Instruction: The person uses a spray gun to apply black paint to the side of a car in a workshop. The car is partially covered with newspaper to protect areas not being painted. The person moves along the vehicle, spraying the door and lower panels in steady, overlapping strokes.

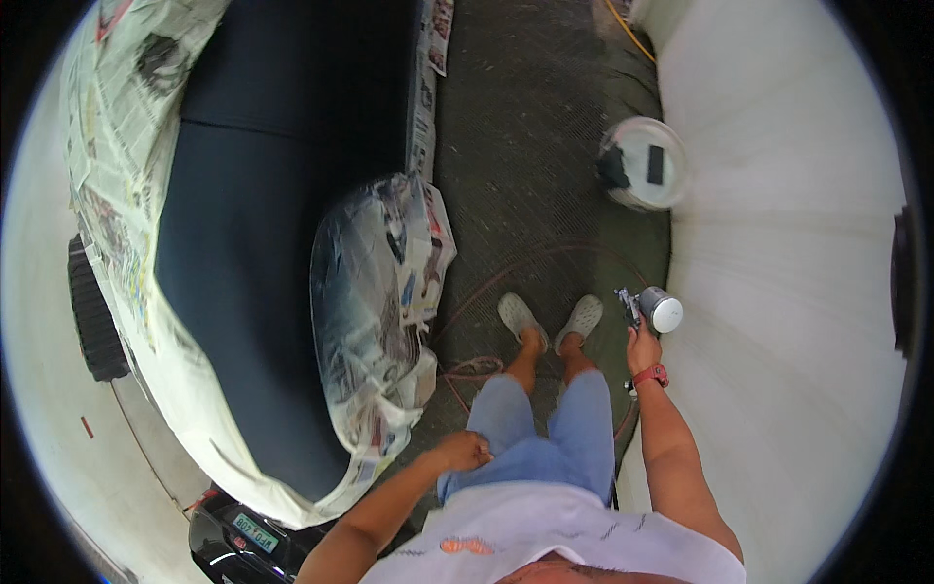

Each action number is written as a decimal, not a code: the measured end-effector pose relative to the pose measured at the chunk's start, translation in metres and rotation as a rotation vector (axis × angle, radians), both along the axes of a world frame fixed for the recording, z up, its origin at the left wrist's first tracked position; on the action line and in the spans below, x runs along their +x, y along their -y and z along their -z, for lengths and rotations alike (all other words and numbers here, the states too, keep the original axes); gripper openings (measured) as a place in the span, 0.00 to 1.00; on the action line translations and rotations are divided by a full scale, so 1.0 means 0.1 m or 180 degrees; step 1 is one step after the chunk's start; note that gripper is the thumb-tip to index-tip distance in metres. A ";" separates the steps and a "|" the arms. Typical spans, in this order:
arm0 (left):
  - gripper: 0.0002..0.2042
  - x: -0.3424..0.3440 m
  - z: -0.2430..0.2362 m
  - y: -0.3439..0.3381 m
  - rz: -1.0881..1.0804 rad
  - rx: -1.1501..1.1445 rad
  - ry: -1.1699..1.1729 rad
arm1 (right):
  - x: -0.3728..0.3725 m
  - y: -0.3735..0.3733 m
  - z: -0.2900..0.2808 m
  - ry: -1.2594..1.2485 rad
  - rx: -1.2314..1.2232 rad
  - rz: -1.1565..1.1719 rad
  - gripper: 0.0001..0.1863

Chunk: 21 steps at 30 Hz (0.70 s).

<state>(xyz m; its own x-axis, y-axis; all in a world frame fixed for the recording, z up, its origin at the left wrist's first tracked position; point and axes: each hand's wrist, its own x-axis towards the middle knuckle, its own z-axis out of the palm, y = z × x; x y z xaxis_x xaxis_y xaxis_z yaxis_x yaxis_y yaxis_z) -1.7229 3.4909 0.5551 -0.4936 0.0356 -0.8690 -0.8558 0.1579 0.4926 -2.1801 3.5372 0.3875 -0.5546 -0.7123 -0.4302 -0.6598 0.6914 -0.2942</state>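
Note:
In my right hand [644,348] at the right is a spray gun [630,308] with a round silver cup [662,310]. The fingers are wrapped round its handle, and the gun stays close to the pale wall. My left hand [462,451] rests against the thigh of my blue shorts, its fingers curled in and partly hidden; I see nothing in them. To the left stretches a smooth dark vehicle panel [253,224] with a thin seam across it. Newspaper masking [122,195] borders it, and a rounded part covered in plastic and newspaper [365,311] bulges on its near right side.
A white bucket [671,180] with dark patches stands by the pale wall [788,243]. A reddish hose [472,370] loops over the dark floor [525,117] around my feet. A yellow hose [630,31] lies at the far right. Another black vehicle [219,535] is at lower left.

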 end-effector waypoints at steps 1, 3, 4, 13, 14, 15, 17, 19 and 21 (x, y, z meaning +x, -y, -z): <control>0.21 -0.14 0.05 0.11 -0.0020 -0.0686 -0.0265 | -0.06 0.31 0.31 0.0011 0.0083 -0.0099 0.26; 0.26 -0.28 0.59 0.14 -0.0313 -0.1405 -0.0234 | -0.09 0.86 0.88 0.0053 0.0263 -0.0334 0.26; 0.28 -0.36 0.87 0.17 -0.0442 -0.1756 -0.0209 | -0.08 1.06 1.22 0.0047 0.0078 -0.0441 0.25; 0.26 -1.14 1.83 1.05 -0.0734 -0.2484 0.0478 | -0.47 2.58 3.89 0.0473 0.0383 -0.0594 0.25; 0.26 -1.16 1.84 1.11 -0.0765 -0.2459 0.0524 | -0.49 2.68 4.02 0.0254 0.0166 -0.0641 0.19; 0.26 -1.18 1.84 1.18 -0.0773 -0.2423 0.0539 | -0.56 2.76 4.18 0.0410 0.0035 -0.0463 0.20; 0.26 -1.21 1.88 1.17 -0.0856 -0.2364 0.0661 | -0.61 3.04 4.10 0.0921 0.0329 -0.0545 0.27; 0.26 -1.25 1.89 1.23 -0.0763 -0.2308 0.0714 | -0.71 3.10 4.26 0.1139 0.0371 -0.0503 0.27; 0.26 -1.34 1.87 1.30 -0.0751 -0.2307 0.0644 | -0.84 3.10 4.42 0.1332 0.0313 -0.0475 0.28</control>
